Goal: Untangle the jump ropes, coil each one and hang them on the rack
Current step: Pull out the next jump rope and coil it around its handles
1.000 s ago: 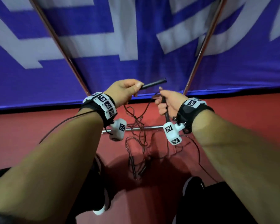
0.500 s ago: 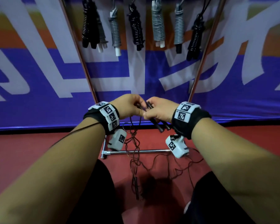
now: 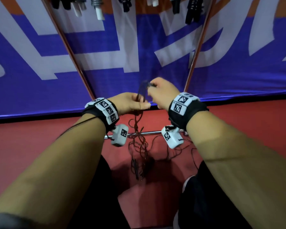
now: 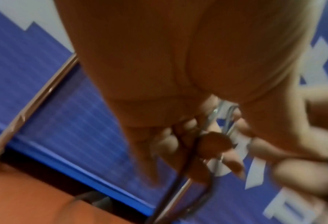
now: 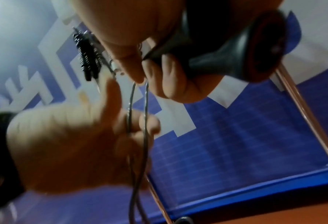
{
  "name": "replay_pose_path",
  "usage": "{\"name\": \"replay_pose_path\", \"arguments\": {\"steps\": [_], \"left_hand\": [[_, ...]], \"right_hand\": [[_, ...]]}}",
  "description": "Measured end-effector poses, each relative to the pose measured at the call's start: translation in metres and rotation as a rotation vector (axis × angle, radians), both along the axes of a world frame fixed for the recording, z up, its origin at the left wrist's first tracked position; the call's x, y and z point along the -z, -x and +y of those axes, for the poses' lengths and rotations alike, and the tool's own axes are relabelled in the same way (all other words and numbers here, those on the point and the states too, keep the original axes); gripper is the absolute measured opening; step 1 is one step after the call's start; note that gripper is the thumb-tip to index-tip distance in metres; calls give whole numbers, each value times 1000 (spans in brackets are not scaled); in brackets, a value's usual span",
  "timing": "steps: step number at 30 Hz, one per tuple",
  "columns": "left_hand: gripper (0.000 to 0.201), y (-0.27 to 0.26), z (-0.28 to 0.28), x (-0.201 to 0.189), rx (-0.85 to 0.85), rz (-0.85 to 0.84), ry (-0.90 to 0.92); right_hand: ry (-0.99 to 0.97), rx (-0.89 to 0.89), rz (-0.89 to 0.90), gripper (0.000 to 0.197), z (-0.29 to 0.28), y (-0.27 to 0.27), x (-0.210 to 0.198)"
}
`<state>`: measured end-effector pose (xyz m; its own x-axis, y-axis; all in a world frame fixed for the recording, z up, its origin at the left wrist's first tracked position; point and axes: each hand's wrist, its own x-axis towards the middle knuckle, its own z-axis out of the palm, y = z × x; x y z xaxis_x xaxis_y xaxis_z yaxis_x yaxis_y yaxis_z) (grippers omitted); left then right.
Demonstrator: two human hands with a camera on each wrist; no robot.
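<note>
Pinching two thin rope strands (image 5: 138,106) in left hand (image 3: 130,103), fingers curled. Gripping black handle (image 5: 236,50) in right hand (image 3: 162,91), at 1 o'clock from left. Tangle (image 3: 139,146) dangling at 6 o'clock. Pulling slowly, keeping strands apart, avoiding tighter knots.

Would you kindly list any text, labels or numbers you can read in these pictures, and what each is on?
No text can be read.
Banner: large white strokes, cropped, not legible as characters.
Wrist bands: black-and-white square marker patterns, no words.
Jump rope handle: no readable label.
</note>
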<state>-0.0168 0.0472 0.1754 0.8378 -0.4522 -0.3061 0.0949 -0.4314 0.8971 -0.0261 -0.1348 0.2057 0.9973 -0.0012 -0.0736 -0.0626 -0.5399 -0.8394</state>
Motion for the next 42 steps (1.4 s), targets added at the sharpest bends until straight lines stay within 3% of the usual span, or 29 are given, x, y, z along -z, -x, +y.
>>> {"name": "replay_pose_path", "arguments": {"steps": [4, 6, 9, 12, 14, 17, 19, 22, 25, 29, 31, 34, 37, 39, 42], "left_hand": [[22, -6, -2, 18, 66, 38, -209], [19, -13, -3, 26, 20, -36, -254], [17, -24, -7, 32, -9, -228, -484], [20, -28, -9, 28, -79, -378, -618], [21, -34, -10, 23, -176, -466, -576], [20, -40, -18, 17, -335, -462, -305], [21, -40, -26, 11, -399, -414, -92], [23, -36, -37, -4, -442, -313, 122], [20, -31, -46, -10, -421, -169, 290], [24, -22, -50, -6, -328, -212, 170], [24, -20, -53, -4, -308, -161, 183], [28, -22, -55, -10, -371, -182, 139], [36, -26, -52, -16, -429, -307, -58], [36, -26, -54, -17, -456, -296, -29], [35, -23, -59, -17, -468, -250, 38]], "right_hand": [[-282, 218, -12, 18, -12, -19, -5], [-272, 259, -35, 22, -19, -21, -3], [-252, 283, -44, 31, -23, -24, 6], [-61, 215, -98, 24, -34, -23, 14], [54, 176, -112, 15, -45, -22, 18], [36, 245, 15, 29, -55, -24, 28], [-92, 280, 158, 36, -55, -24, 35], [-308, 168, 320, 34, -49, -16, 45], [-531, 59, 354, 32, -36, -7, 50], [-770, 129, 313, 24, -24, -15, 46], [-774, 135, 313, 26, -21, -18, 43], [-684, 78, 315, 32, -14, -18, 43], [-452, 61, 255, 44, -4, -16, 48], [-320, 51, 229, 35, 2, -13, 53], [-330, 85, 243, 23, 7, -9, 60]]}}
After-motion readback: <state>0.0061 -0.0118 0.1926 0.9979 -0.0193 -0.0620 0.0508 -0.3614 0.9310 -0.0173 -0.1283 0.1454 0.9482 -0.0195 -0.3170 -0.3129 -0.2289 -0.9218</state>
